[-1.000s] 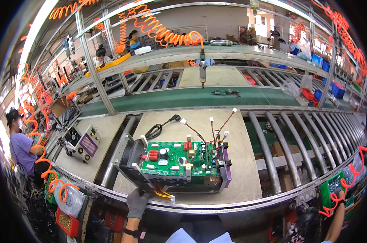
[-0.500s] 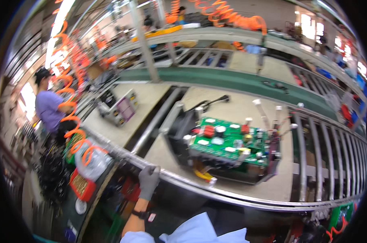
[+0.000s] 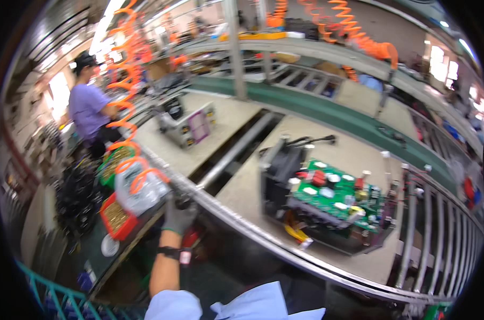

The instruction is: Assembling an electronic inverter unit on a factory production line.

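Now, fingers: my left hand (image 3: pixel 179 216) wears a grey glove; the fingers are curled round something small and dark at the near metal edge of the bench, though the blur keeps me from telling what it is.
Wrist: a dark band with a small red tag sits just below the glove, my bare forearm running down to a pale blue sleeve at the near edge.
Right hand: out of sight.
Just left of the hand: a clear plastic bag (image 3: pixel 140 193) with an orange coiled hose (image 3: pixel 129 114) running over it, touching or nearly touching my glove.
Below that: a red bin (image 3: pixel 115 218) of small brass-coloured parts, near and left of the hand.
Bench rail (image 3: pixel 263 234): a metal strip running from my hand off to the right.
Right, well apart from the hand: a black housing topped by a green circuit board (image 3: pixel 335 200) with red, white and yellow components, standing on the beige bench top.
Far of it: a black cable (image 3: pixel 306 141) lying on the bench.
Far left: a grey unit with a purple-framed face (image 3: pixel 191 125) on the neighbouring bench section.
Farther left: a person in a purple shirt (image 3: pixel 90 109) standing at the line.
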Tool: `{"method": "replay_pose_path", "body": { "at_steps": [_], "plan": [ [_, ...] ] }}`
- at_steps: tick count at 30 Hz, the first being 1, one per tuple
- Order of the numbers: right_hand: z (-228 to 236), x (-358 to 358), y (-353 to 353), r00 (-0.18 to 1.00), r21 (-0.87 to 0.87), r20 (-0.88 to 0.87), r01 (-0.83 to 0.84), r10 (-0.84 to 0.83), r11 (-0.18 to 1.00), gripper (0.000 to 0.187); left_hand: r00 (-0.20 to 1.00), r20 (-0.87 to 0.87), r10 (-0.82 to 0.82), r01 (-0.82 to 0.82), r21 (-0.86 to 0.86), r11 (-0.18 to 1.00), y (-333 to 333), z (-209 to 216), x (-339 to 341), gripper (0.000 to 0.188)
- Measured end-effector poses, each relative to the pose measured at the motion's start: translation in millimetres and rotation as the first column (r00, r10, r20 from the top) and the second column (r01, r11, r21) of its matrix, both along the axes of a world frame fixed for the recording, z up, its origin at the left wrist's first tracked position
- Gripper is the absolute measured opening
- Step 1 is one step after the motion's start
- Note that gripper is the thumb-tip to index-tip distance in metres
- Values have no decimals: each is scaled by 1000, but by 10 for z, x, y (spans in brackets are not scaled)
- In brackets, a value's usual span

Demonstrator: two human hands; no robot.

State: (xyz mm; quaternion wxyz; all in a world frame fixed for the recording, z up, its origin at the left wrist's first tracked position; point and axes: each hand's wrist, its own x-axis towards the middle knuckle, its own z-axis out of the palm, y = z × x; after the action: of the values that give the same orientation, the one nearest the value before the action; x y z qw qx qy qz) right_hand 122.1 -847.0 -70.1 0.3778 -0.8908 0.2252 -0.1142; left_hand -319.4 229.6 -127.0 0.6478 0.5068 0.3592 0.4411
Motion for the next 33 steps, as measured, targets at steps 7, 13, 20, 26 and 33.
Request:
{"method": "replay_pose_path", "body": {
  "at_steps": [7, 13, 20, 26, 33],
  "plan": [
    [-192, -552, -761, 994, 208, -15, 111, -110, 972, 29, 879, -476, 28, 302, 600, 741, 422, -189, 11, 19],
    [-319, -904, -1253, 967, 468, -110, 255, -230, 846, 28, 528, 622, -578, 746, -14, 666, 1007, -606, -92, 28],
    [125, -1181, -844, 994, 618, 22, 70, -107, 783, 24, 914, -213, -345, 397, 295, 869, 327, -512, -469, 23],
    [329, -1283, -870, 998, 473, 55, -60, 38, 879, 32, 971, -223, -90, 39, -220, 975, -1057, 185, -517, 48],
    [3, -1296, -1412, 999, 571, 40, 5, -34, 821, 32, 879, -294, -376, 313, -241, 919, -2172, 1004, -84, 78]
  ]
}}
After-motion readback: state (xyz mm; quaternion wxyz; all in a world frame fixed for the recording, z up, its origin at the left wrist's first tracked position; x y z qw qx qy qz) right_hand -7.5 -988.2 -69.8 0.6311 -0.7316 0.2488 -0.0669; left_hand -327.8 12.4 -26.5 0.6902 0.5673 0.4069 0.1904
